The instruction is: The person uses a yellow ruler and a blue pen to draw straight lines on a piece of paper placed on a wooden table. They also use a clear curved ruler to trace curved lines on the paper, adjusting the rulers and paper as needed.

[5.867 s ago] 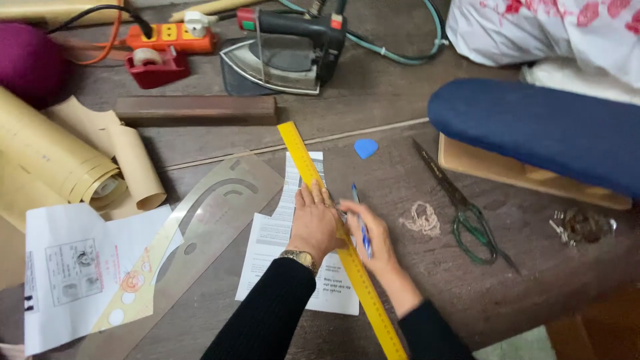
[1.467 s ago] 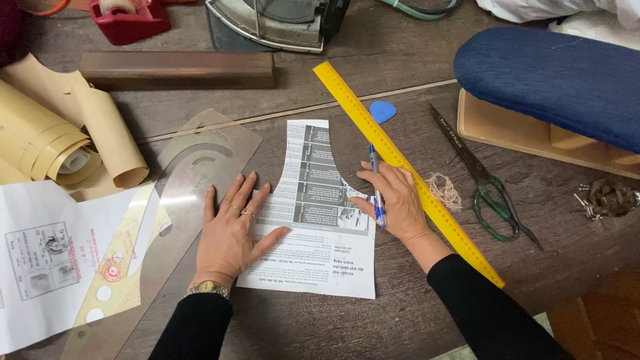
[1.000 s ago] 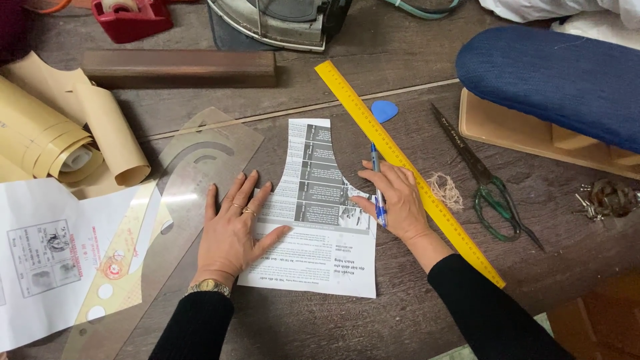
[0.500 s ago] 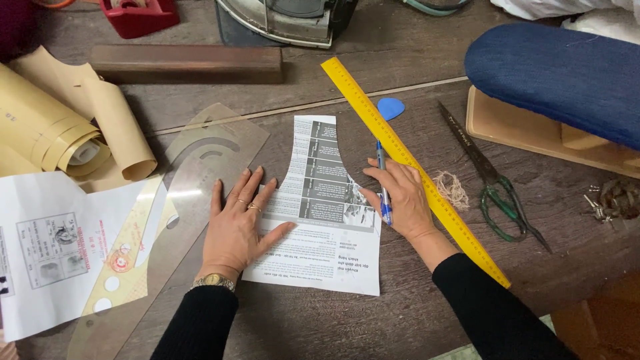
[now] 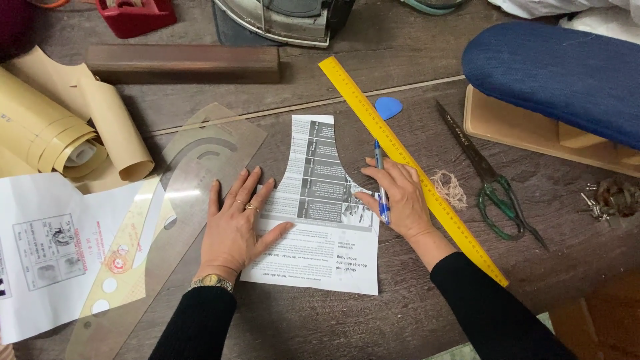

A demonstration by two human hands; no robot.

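Observation:
A printed paper sheet [image 5: 320, 200] with curved cut sides lies on the wooden table [image 5: 400, 313]. My left hand [image 5: 235, 227] rests flat with fingers spread, on the sheet's left edge and on a clear curved template [image 5: 180, 200]. My right hand [image 5: 399, 200] holds a blue pen [image 5: 380, 180] at the sheet's right edge. A long yellow ruler [image 5: 407, 160] lies diagonally under and beside that hand.
Scissors [image 5: 490, 180] and a thread tangle [image 5: 450, 188] lie right of the ruler. A blue padded sleeve board [image 5: 553, 73] stands at far right, an iron [image 5: 280, 17] and wooden block [image 5: 183, 63] at the back. Rolled brown paper [image 5: 60, 127] and a white document [image 5: 47, 260] are left.
Several seconds ago both hands pressed the ruler over the sheet; the ruler now lies off to the right. Over the last second the hands barely moved; the view shifted slightly.

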